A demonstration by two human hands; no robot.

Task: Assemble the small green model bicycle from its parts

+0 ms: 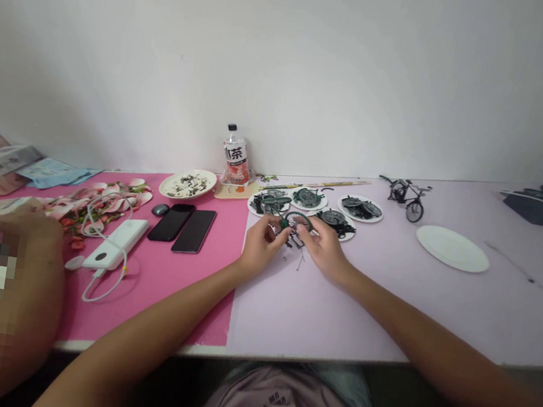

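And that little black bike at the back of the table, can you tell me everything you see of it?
The little black bike is a small, thin-framed model with what look like handlebars and two wheels; the nearer wheel is a dark ring. It may be plastic or metal; I can't tell. It seems to stand upright on the pale purple tabletop, near the wall, right of a white plate of dark parts. Neither the left hand nor the right hand touches it.
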